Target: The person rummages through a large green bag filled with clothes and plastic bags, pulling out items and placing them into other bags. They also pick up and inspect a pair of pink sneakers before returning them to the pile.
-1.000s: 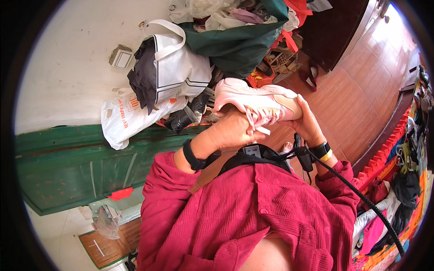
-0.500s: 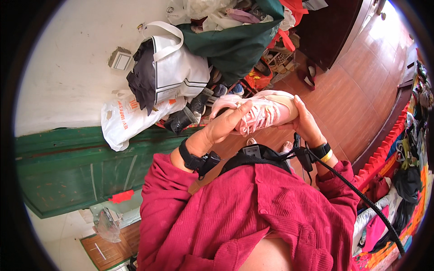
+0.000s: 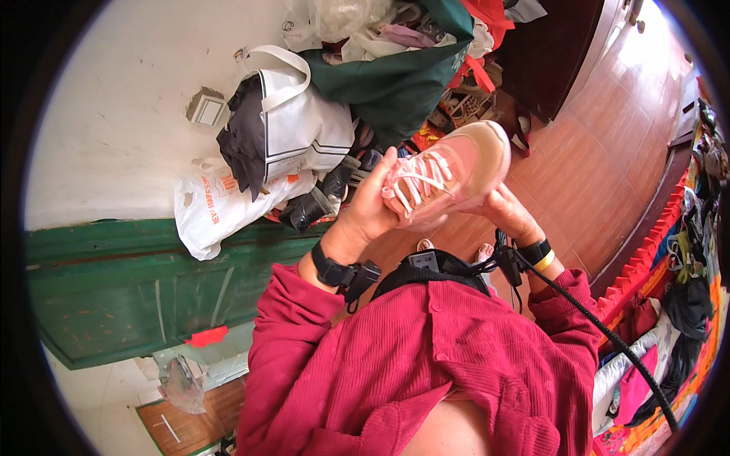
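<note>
Shoe (image 3: 460, 163) sits between left hand (image 3: 370, 207), at its left end, and right hand (image 3: 509, 211), at its lower right. Ahead-left: tote bag (image 3: 312, 125) in front of wall (image 3: 125, 129), plastic bag (image 3: 217, 220) lower left of tote, stuffed sack (image 3: 395, 83) to its right, boots (image 3: 308, 209) below tote. Panel (image 3: 114, 296) lies left, under plastic bag. Door (image 3: 544, 61) stands ahead-right, floor (image 3: 593, 167) right of it. Clothes (image 3: 688, 308) lie far right.

Dark red shoe (image 3: 522, 139) on tiled floor (image 3: 597, 163)
</note>
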